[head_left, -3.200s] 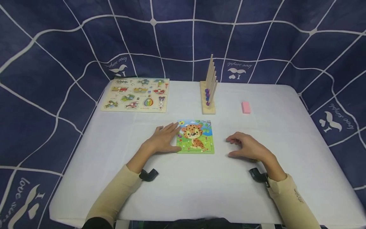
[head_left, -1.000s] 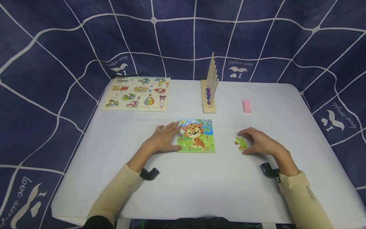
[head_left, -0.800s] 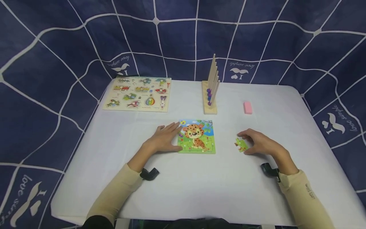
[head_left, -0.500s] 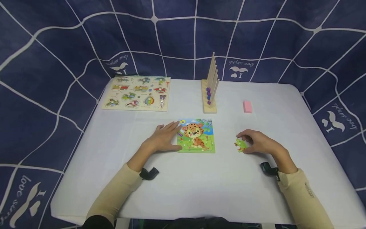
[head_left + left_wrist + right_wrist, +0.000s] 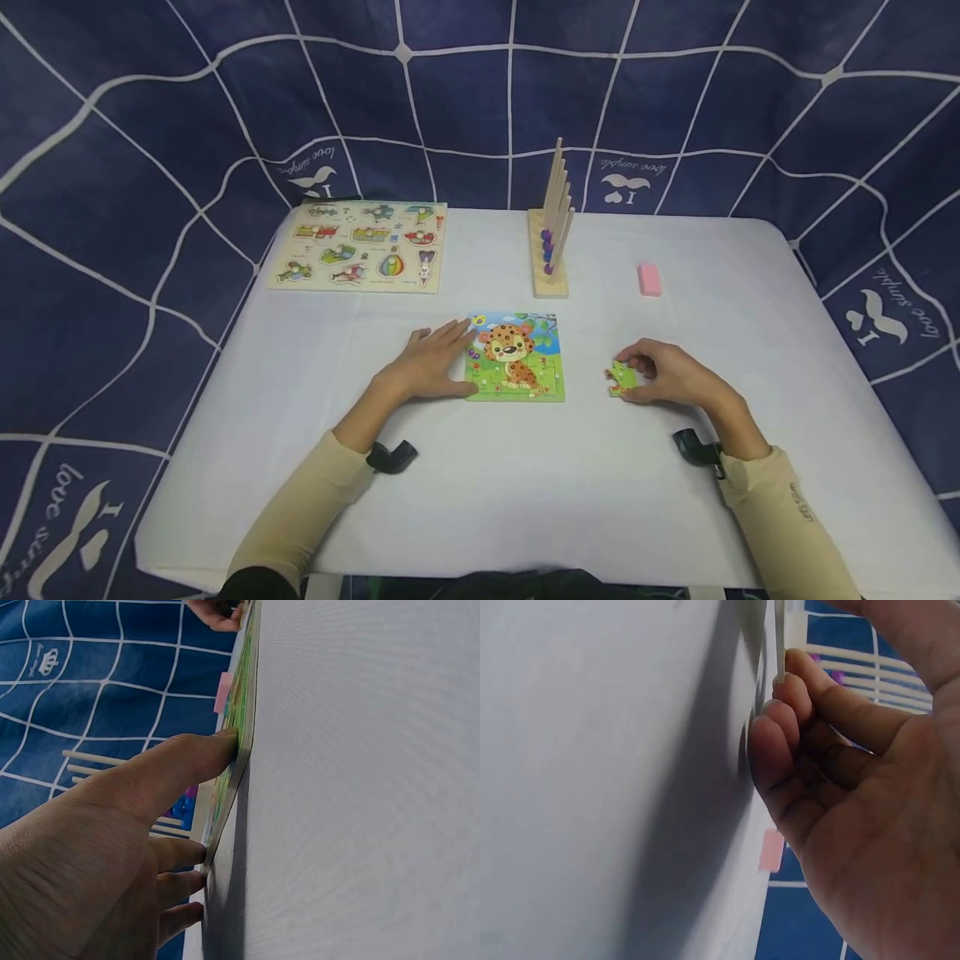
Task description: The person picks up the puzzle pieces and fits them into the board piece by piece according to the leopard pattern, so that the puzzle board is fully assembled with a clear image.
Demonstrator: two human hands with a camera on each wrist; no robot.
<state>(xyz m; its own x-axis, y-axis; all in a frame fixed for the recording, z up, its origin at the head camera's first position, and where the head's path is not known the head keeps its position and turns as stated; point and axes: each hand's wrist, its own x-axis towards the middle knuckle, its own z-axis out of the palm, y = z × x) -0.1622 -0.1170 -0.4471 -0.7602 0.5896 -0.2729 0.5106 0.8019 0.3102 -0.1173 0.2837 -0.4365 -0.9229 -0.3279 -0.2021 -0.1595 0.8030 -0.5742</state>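
A square leopard jigsaw puzzle (image 5: pixel 517 354) lies on the white table, green at the bottom and blue at the top. My left hand (image 5: pixel 427 362) rests along its left edge with fingers extended. In the left wrist view the thumb (image 5: pixel 217 750) presses on the puzzle's rim. To the right of the puzzle, my right hand (image 5: pixel 663 375) pinches a green jigsaw piece (image 5: pixel 621 379) between thumb and fingers. The right wrist view shows that piece edge-on (image 5: pixel 780 645) at the fingertips, its shadow falling on the table; the curled fingers hide part of it in the head view.
A wooden peg stand (image 5: pixel 551 285) with upright rods and purple and blue beads is behind the puzzle. At the back left lies a board of vehicle pictures (image 5: pixel 356 247). A pink block (image 5: pixel 649 280) sits behind my right hand. Dark blue gridded cloth (image 5: pixel 465 100) surrounds the table.
The green piece has come into view in my right hand since the oldest frame. That hand went right, then slightly back left with the piece. My left hand and the puzzle have stayed put.
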